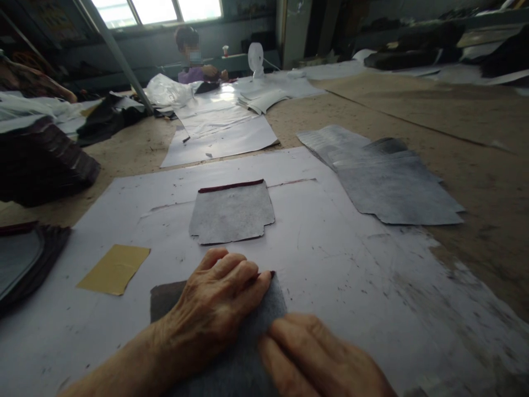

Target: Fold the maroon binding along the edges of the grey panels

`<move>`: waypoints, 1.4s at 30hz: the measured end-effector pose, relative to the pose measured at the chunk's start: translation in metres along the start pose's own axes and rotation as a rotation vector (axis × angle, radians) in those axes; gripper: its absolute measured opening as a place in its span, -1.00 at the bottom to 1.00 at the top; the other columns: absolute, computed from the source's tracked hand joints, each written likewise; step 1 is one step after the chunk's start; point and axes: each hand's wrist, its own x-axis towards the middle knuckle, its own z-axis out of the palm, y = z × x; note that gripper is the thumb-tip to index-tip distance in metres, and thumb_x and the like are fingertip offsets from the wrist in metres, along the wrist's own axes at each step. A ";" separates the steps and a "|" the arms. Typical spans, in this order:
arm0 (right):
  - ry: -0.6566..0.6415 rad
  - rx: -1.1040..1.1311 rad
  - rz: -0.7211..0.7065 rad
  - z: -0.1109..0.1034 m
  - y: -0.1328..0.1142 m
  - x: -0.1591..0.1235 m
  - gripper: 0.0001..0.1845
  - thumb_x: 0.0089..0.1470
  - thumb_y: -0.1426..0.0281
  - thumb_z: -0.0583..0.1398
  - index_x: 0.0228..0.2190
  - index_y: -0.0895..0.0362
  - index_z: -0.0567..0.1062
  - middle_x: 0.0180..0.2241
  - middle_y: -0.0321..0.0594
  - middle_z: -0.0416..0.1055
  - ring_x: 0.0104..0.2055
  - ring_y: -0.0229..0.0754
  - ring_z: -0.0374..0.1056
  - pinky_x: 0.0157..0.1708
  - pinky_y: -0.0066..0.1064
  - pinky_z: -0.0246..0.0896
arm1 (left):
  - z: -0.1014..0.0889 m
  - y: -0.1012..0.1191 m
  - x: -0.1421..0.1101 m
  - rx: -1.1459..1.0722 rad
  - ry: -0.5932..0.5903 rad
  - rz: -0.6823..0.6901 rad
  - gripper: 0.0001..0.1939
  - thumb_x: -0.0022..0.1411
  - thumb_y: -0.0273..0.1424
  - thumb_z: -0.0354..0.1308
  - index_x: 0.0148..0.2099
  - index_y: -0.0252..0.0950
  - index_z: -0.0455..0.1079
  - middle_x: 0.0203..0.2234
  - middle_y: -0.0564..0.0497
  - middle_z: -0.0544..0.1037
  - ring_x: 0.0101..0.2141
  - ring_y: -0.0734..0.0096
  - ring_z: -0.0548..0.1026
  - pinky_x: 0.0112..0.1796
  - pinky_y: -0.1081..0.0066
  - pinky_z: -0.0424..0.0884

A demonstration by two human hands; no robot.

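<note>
A dark grey fabric piece (248,353) lies in front of me on white paper. My left hand (219,298) is closed over its top edge, fingers bent, where a bit of dark red edging shows by the fingertips. My right hand (318,353), slightly blurred, is at the piece's right side with fingers together and closed on it; its fingertips are partly hidden. Just beyond lies a lighter grey piece (232,212) with notched lower corners and a dark red strip (230,186) along its top. A tan square (114,269) rests left of my hands.
Fanned grey pieces (397,182) lie at the right. At the left are a stack of dark pieces (41,160) and a pile with dark red edging (25,259). A metal pole (118,55) rises beyond. Across the table sits a person (194,69) near a white fan (256,58).
</note>
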 end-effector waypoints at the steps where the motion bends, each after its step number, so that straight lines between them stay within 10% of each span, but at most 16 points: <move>1: -0.041 0.060 0.038 -0.006 0.007 0.004 -0.70 0.01 0.67 -0.03 -0.38 0.27 0.48 -0.41 -0.10 0.42 -0.34 -0.18 0.34 -0.42 -0.44 0.31 | 0.000 0.000 0.000 -0.009 0.009 -0.004 -0.74 0.28 -0.57 -0.09 -0.04 -0.40 0.34 -0.33 -0.05 0.40 -0.28 0.34 0.32 -0.19 0.23 0.21; 8: -0.300 0.062 0.052 -0.010 0.041 0.020 -0.66 0.05 0.64 -0.07 -0.27 0.37 0.47 -0.39 -0.01 0.36 -0.32 -0.08 0.25 -0.39 -0.23 0.32 | -0.002 -0.001 0.001 -0.047 0.021 -0.023 -0.71 0.27 -0.59 -0.14 -0.05 -0.38 0.34 -0.35 -0.05 0.41 -0.30 0.33 0.32 -0.22 0.22 0.21; 34: -0.373 0.029 -0.134 -0.005 0.034 0.027 -0.60 0.07 0.72 -0.12 -0.15 0.42 0.39 -0.18 -0.07 0.38 -0.12 -0.09 0.24 -0.07 -0.16 0.16 | -0.018 -0.017 -0.025 -0.050 -0.011 0.023 -0.72 0.26 -0.62 -0.13 -0.02 -0.45 0.29 -0.31 -0.11 0.40 -0.30 0.33 0.33 -0.28 0.29 0.24; 42: -0.410 0.212 0.078 -0.018 0.063 0.025 -0.67 0.08 0.61 -0.01 -0.18 0.18 0.44 -0.17 -0.16 0.40 -0.11 -0.17 0.28 -0.15 -0.32 0.29 | -0.018 -0.015 -0.022 -0.020 0.008 0.015 -0.74 0.29 -0.60 -0.15 -0.06 -0.43 0.30 -0.33 -0.09 0.43 -0.31 0.36 0.36 -0.25 0.27 0.23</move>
